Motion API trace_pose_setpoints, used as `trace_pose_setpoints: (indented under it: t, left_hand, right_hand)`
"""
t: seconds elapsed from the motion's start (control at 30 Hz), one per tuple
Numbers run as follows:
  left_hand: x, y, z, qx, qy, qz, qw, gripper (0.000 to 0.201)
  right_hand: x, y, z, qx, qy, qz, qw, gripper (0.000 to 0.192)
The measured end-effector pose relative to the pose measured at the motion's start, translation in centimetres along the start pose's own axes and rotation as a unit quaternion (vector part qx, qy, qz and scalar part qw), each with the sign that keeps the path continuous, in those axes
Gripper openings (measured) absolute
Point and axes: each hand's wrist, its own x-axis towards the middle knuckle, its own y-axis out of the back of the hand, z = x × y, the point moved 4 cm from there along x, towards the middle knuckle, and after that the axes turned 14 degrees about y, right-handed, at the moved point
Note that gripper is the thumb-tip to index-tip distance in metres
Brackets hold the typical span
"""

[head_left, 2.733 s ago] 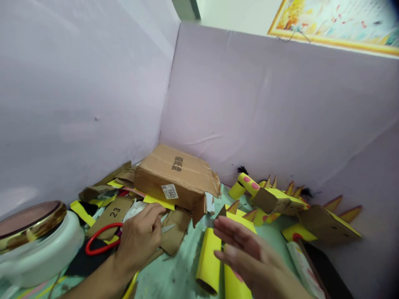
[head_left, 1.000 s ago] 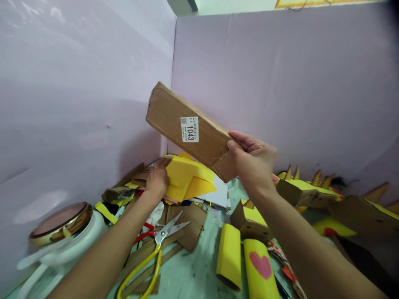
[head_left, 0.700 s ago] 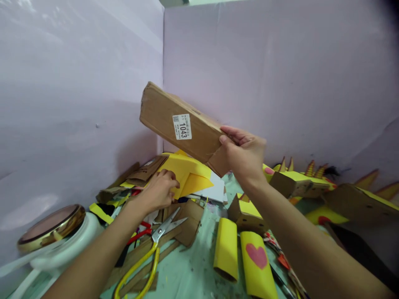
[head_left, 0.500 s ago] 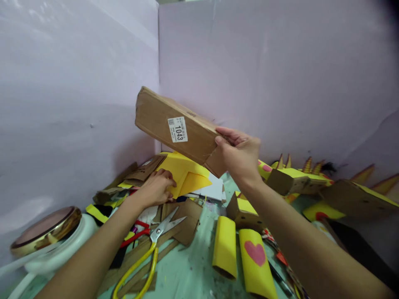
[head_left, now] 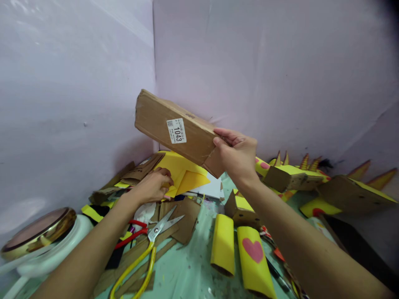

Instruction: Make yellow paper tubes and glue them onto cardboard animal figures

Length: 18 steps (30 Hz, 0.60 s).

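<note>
The right hand (head_left: 239,155) pinches one end of the cardboard box (head_left: 168,124) between thumb and fingers; the box slants up leftward, raised above the clutter. The left hand (head_left: 155,185) curls at the yellow paper (head_left: 185,176); whether it grips, I cannot tell. Yellow-handled scissors (head_left: 152,235), cut off below, lie on the green tabletop (head_left: 190,268) before lilac walls (head_left: 212,62). The box's back is hidden.

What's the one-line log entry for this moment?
right hand: holding cardboard box, raised, tilted | left hand: at yellow paper | yellow-handled scissors: blades open
</note>
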Motion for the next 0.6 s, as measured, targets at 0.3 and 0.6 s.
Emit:
trace_pose_setpoints:
  t: [0.3, 0.6]
  left_hand:
    - [-0.2, -0.1, 0.3, 0.03, 0.101, 0.066, 0.992, 0.024]
    - [-0.2, 3.5, -2.7, -0.09, 0.308, 0.33, 0.888, 0.025]
  right_hand:
    - [-0.3, 0.0, 0.5, 0.001, -0.002, 0.0, 1.0, 0.025]
    - [0.1, -0.2, 1.5, -0.014, 0.023, 0.021, 0.999, 0.025]
